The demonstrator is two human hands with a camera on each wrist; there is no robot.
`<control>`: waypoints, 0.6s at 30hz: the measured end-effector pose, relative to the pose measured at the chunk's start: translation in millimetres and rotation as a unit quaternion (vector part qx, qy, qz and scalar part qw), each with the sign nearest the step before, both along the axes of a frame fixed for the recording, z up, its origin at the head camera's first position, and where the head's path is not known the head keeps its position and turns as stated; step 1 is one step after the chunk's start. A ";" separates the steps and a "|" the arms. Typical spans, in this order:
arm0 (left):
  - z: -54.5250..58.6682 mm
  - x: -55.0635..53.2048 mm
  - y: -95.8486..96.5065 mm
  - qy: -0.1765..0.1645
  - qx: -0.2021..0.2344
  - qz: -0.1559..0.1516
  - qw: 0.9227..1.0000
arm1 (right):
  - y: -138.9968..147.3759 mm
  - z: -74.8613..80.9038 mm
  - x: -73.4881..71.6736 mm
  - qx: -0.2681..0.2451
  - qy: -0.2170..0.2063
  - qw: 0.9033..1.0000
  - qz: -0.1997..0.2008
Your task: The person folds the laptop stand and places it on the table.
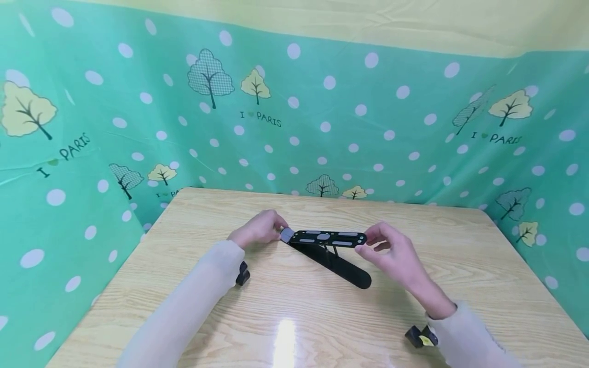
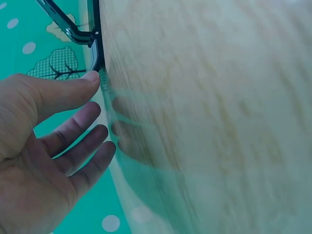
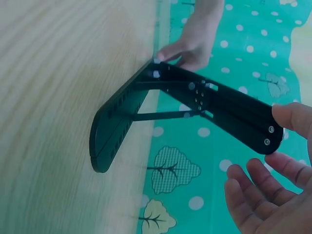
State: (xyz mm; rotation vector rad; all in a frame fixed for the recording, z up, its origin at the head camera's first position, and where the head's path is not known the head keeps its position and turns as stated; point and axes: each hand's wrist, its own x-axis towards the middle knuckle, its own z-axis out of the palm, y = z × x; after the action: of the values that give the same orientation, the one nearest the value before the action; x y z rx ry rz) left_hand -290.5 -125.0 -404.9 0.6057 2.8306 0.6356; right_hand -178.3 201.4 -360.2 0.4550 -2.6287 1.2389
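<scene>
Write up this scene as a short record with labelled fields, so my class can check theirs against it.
object: black folding stand, partly open
left hand: pinches the hinged end
right hand: pinches the upper plate by its free end
struts: link upper plate and lower plate
surface: wood-grain table
backdrop: green cloth with pale dots and trees

Left sleeve (image 1: 193, 296): pale grey, lower left
Right sleeve (image 1: 465, 337): pale grey, lower right
Left camera (image 1: 242, 275): black
Right camera (image 1: 414, 337): black, yellow patch
</scene>
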 end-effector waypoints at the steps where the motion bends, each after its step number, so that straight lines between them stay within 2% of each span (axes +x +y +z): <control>1: 0.4 -0.8 0.2 -0.001 -0.001 -0.002 1.000 | -1.1 0.1 1.4 0.000 0.002 1.000 -0.002; 12: 2.1 -7.2 2.6 -0.008 0.009 -0.011 1.000 | -10.1 -1.6 11.5 0.003 0.003 1.000 -0.005; 15: 1.5 -6.2 2.4 -0.009 0.015 -0.005 1.000 | -8.3 1.0 11.2 0.004 -0.007 1.000 0.003; 18: 0.5 -3.0 2.5 -0.007 0.020 0.005 1.000 | -2.7 5.1 7.6 0.002 -0.027 0.999 0.028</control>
State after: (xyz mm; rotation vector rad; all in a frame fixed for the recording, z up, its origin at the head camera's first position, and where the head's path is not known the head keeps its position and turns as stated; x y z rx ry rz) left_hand -293.4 -122.5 -404.4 0.5914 2.8160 0.6976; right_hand -170.8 198.7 -355.1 0.5056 -2.6801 1.2800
